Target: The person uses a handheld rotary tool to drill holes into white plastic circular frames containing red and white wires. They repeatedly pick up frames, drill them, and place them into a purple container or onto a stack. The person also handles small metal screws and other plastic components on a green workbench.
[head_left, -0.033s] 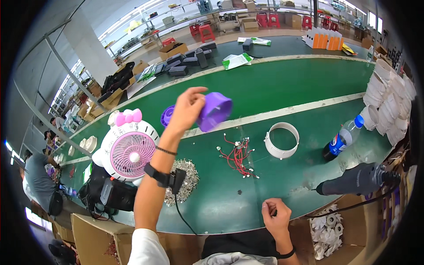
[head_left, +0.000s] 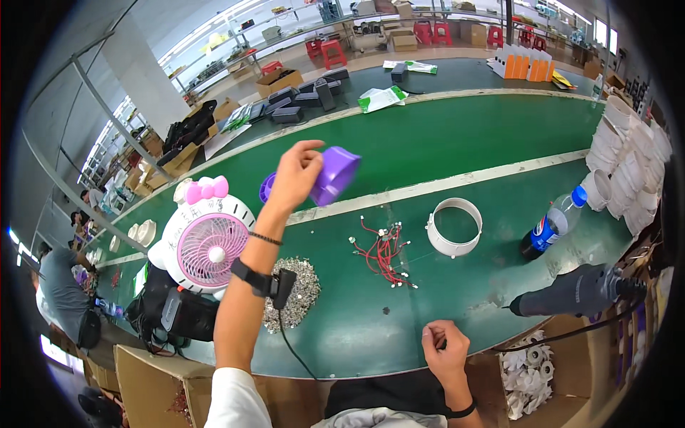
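Observation:
My left hand (head_left: 298,175) is closed on the rim of a purple plastic ring-shaped part (head_left: 335,176), held tilted above the bench near its long pale strip. Partly hidden behind that wrist is a second purple part (head_left: 267,187). My right hand (head_left: 446,346) is curled closed at the bench's front edge; whatever its fingers may hold is hidden. Between the hands lie red wires with white connectors (head_left: 385,253). A white plastic ring (head_left: 454,249) stands to their right. Beside my left forearm is a heap of small metal pieces (head_left: 300,294).
A white and pink cat-shaped fan (head_left: 214,246) stands at left, by a black bag (head_left: 189,314). On the right are a cola bottle (head_left: 548,227), a corded grey power screwdriver (head_left: 571,291) and stacked white housings (head_left: 617,164). White parts (head_left: 528,374) fill a box below the bench.
My left hand has shifted slightly to the left with the purple ring-shaped part, which has turned a little. The right hand stays where it was.

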`<act>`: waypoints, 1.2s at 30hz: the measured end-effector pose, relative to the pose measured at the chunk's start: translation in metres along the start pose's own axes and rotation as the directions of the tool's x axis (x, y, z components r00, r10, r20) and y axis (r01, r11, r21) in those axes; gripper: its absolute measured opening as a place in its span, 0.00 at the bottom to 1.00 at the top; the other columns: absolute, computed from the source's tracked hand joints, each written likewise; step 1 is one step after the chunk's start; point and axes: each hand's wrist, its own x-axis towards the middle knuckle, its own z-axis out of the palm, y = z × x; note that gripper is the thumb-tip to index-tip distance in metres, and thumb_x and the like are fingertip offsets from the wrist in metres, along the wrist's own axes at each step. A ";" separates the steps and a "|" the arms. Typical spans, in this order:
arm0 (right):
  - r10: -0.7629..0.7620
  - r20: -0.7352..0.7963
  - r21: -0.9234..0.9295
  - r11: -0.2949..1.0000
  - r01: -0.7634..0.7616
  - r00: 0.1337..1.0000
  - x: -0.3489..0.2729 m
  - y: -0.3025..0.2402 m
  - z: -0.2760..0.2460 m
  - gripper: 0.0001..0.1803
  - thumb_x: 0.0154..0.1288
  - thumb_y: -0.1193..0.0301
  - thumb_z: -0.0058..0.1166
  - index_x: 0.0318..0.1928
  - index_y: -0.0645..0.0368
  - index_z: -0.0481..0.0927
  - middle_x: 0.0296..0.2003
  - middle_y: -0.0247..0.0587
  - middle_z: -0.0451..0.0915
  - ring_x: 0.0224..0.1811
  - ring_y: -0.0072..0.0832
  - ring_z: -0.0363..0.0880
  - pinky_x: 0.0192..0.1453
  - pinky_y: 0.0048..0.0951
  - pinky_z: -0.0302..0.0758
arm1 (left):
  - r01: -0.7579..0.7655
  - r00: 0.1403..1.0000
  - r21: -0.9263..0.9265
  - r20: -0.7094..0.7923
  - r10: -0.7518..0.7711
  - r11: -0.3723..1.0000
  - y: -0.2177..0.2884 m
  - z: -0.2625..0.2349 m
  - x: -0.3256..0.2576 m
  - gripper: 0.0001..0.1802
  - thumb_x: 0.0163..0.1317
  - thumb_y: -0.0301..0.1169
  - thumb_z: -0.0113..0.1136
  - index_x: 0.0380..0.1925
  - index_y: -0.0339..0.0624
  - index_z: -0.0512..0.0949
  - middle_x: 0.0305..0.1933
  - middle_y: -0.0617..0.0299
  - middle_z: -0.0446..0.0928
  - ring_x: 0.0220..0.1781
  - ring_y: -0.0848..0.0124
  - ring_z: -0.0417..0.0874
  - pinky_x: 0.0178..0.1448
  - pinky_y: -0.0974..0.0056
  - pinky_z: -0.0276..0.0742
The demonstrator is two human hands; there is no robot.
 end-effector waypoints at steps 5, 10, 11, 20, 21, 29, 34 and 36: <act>-0.045 -0.020 0.011 0.999 0.045 0.999 0.002 0.000 0.000 0.04 0.61 0.80 0.62 0.35 0.62 0.79 0.22 0.34 0.80 0.21 0.17 0.76 0.26 0.20 0.71 | -0.025 0.934 0.609 -0.269 0.236 0.793 -0.085 -0.024 0.015 0.13 0.64 0.26 0.59 0.48 0.39 0.82 0.40 0.50 0.84 0.43 0.52 0.84 0.51 0.52 0.79; -0.044 -0.026 0.012 0.999 0.044 0.999 0.003 -0.003 -0.001 0.04 0.61 0.80 0.62 0.35 0.62 0.79 0.21 0.34 0.80 0.20 0.16 0.76 0.25 0.19 0.71 | -0.032 0.907 0.778 -0.241 0.346 0.627 -0.084 -0.013 0.014 0.11 0.65 0.27 0.57 0.45 0.41 0.84 0.41 0.53 0.82 0.46 0.52 0.80 0.53 0.50 0.75; -0.034 -0.020 0.016 0.999 0.035 0.999 0.004 -0.003 -0.003 0.04 0.62 0.80 0.62 0.35 0.62 0.79 0.21 0.34 0.80 0.20 0.16 0.76 0.25 0.19 0.71 | -0.050 0.896 0.775 -0.243 0.371 0.629 -0.079 -0.010 0.014 0.11 0.65 0.27 0.56 0.45 0.41 0.84 0.41 0.53 0.82 0.46 0.53 0.79 0.53 0.51 0.75; -0.059 -0.038 0.005 0.998 0.059 0.998 0.003 -0.002 0.002 0.04 0.61 0.80 0.62 0.35 0.62 0.79 0.21 0.34 0.79 0.20 0.16 0.75 0.24 0.19 0.70 | 0.025 0.945 0.852 -0.191 0.266 0.523 -0.111 -0.021 0.002 0.11 0.64 0.25 0.57 0.42 0.42 0.86 0.43 0.52 0.82 0.46 0.53 0.80 0.52 0.52 0.78; -0.050 -0.041 0.007 0.999 0.050 0.998 0.003 -0.003 0.002 0.04 0.61 0.80 0.62 0.35 0.62 0.79 0.21 0.34 0.79 0.20 0.16 0.75 0.24 0.19 0.70 | 0.040 0.957 0.849 -0.185 0.225 0.526 -0.114 -0.017 -0.003 0.11 0.64 0.25 0.57 0.42 0.43 0.86 0.43 0.53 0.82 0.46 0.53 0.80 0.52 0.52 0.78; -0.017 -0.031 0.023 1.000 0.018 0.999 0.003 -0.004 0.001 0.04 0.61 0.81 0.61 0.34 0.63 0.79 0.21 0.34 0.79 0.19 0.16 0.75 0.24 0.19 0.69 | -0.006 0.947 0.824 -0.178 0.267 0.567 -0.107 -0.009 -0.003 0.11 0.63 0.25 0.57 0.42 0.43 0.86 0.40 0.55 0.81 0.47 0.54 0.80 0.52 0.53 0.79; -0.043 -0.043 0.016 0.999 0.044 0.998 0.003 -0.004 0.001 0.04 0.61 0.80 0.61 0.35 0.62 0.79 0.21 0.34 0.79 0.19 0.16 0.75 0.24 0.19 0.69 | -0.039 0.947 0.832 -0.145 0.285 0.553 -0.102 0.000 -0.006 0.12 0.64 0.24 0.56 0.42 0.42 0.86 0.41 0.56 0.82 0.46 0.55 0.80 0.52 0.55 0.79; -0.039 -0.043 0.014 0.999 0.040 0.998 0.004 -0.004 0.001 0.04 0.61 0.80 0.62 0.35 0.62 0.79 0.20 0.33 0.79 0.19 0.16 0.75 0.24 0.19 0.69 | -0.055 0.937 0.829 -0.150 0.316 0.557 -0.096 0.004 -0.007 0.12 0.63 0.24 0.56 0.42 0.42 0.86 0.41 0.56 0.82 0.46 0.56 0.80 0.52 0.55 0.79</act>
